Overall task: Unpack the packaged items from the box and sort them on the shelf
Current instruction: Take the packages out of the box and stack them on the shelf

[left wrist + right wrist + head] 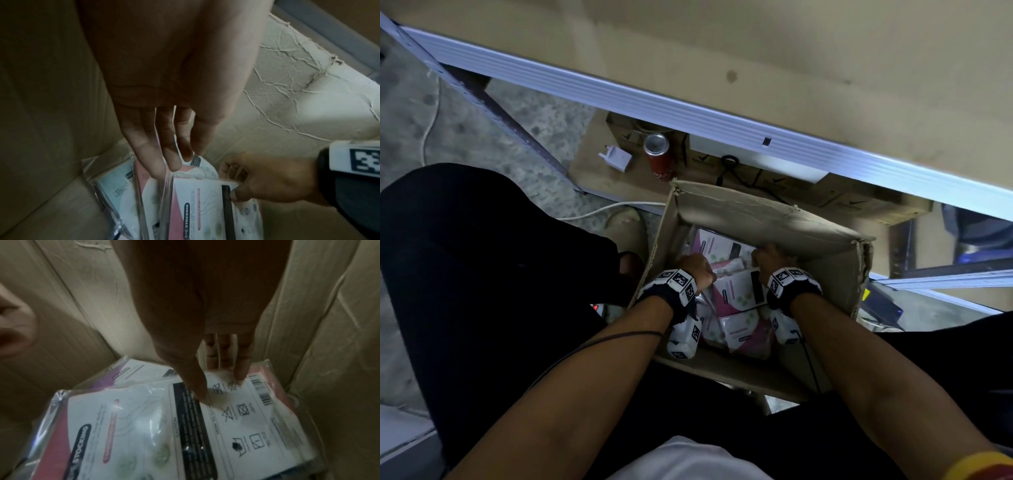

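An open cardboard box [756,212] sits on the floor between my knees, holding several plastic-wrapped pink and white stocking packets. My right hand [768,255] reaches in at the far side and pinches the far edge of the top packet [736,291], thumb on its printed face [236,418] and fingers [240,369] behind the edge. My left hand [700,269] is at the box's left side, its fingers [162,155] straight and pointing down, their tips touching the plastic edge of the packets [197,203]. The left wrist view shows the right hand [267,180] gripping that packet.
A shelf board [791,51] with a metal front rail [688,109] runs above the box. On the low shelf behind stand a red drink can [659,156], a white plug adapter [616,157], a black cable [732,168] and flat cartons [842,202]. A white cable [613,209] crosses the floor.
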Tool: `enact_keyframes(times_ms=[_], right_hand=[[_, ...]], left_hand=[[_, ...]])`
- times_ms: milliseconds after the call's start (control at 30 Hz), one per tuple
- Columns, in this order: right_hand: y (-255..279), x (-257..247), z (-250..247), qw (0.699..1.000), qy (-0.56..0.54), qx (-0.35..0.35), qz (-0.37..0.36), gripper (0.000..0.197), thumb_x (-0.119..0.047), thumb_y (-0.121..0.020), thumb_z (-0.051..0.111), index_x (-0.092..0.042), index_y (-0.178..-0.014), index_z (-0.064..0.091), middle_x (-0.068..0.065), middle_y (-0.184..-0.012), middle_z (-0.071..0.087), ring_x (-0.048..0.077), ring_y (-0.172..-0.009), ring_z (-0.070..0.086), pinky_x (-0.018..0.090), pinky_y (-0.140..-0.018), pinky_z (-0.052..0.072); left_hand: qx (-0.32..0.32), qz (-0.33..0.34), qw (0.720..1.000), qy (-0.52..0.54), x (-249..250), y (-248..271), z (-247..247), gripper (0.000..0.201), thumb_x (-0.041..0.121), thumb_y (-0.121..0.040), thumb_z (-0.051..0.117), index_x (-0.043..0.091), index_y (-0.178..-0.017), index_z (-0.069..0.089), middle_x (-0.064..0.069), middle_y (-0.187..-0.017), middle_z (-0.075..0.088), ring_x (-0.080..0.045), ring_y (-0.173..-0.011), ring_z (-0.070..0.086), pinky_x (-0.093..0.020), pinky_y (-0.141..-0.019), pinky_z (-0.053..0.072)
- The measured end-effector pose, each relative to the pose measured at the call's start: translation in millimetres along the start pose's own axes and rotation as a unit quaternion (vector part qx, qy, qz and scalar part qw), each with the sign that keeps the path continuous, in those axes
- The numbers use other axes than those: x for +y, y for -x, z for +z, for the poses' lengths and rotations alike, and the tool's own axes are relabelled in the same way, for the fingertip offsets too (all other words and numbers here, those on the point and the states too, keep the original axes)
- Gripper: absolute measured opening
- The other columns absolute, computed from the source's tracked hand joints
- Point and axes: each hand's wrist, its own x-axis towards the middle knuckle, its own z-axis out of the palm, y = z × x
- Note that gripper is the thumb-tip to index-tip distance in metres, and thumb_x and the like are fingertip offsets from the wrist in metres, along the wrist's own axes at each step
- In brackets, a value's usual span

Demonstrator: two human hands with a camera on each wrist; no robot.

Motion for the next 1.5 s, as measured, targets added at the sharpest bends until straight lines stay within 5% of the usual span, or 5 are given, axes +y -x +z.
enact_keyframes(times_ms=[400, 733, 933, 1167, 1500], right_hand=[[28, -2, -29, 0.996, 0.089, 0.019, -0.007, 0.034, -0.019, -0.095, 0.049, -0.023, -0.128, 0.054, 0.011, -0.135, 0.054, 0.033, -0.131, 0.043, 0.051, -0.107, 0.033], [76, -2, -97, 0.983, 0.021, 0.174, -0.061, 0.010, -0.008, -0.087, 0.059, -0.012, -0.094, 0.064, 0.013, -0.108, 0.067, 0.034, -0.100, 0.064, 0.040, -0.083, 0.054], [97, 6, -110, 0.966, -0.056, 0.239, -0.075, 0.019, -0.011, -0.080, 0.069, -0.021, -0.078, 0.052, 0.002, -0.093, 0.065, 0.025, -0.086, 0.061, 0.032, -0.067, 0.042], [104, 22, -99, 0.955, -0.111, 0.274, -0.027, 0.017, -0.017, -0.082, 0.068, -0.023, -0.087, 0.054, -0.003, -0.108, 0.060, 0.021, -0.107, 0.054, 0.040, -0.099, 0.038], [99, 32, -89, 0.944, -0.161, 0.286, -0.046, 0.018, -0.014, -0.084, 0.065, -0.021, -0.096, 0.054, -0.002, -0.105, 0.055, 0.023, -0.110, 0.053, 0.041, -0.097, 0.035]], left_hand=[[0.000, -0.018, 0.999, -0.047, -3, 3, 2, 0.039, 0.019, -0.101, 0.045, 0.003, -0.133, 0.059, -0.021, -0.138, 0.058, -0.034, -0.121, 0.060, -0.034, -0.093, 0.050], [0.015, 0.000, 0.995, -0.100, 2, -5, 21, 0.039, 0.022, -0.099, 0.053, 0.003, -0.133, 0.061, -0.017, -0.139, 0.059, -0.031, -0.128, 0.056, -0.037, -0.108, 0.045], [-0.004, 0.050, 0.985, -0.167, 32, -13, 44, 0.052, 0.026, -0.097, 0.058, 0.004, -0.143, 0.049, -0.020, -0.143, 0.054, -0.036, -0.128, 0.056, -0.041, -0.107, 0.047], [-0.019, 0.168, 0.956, -0.239, 59, -22, 55, 0.046, 0.018, -0.092, 0.069, 0.004, -0.135, 0.057, -0.021, -0.144, 0.047, -0.037, -0.130, 0.052, -0.043, -0.108, 0.043], [0.006, 0.260, 0.854, -0.451, 65, -49, 61, 0.040, 0.007, -0.101, 0.040, 0.012, -0.140, 0.052, -0.014, -0.142, 0.052, -0.035, -0.135, 0.043, -0.046, -0.106, 0.043]])
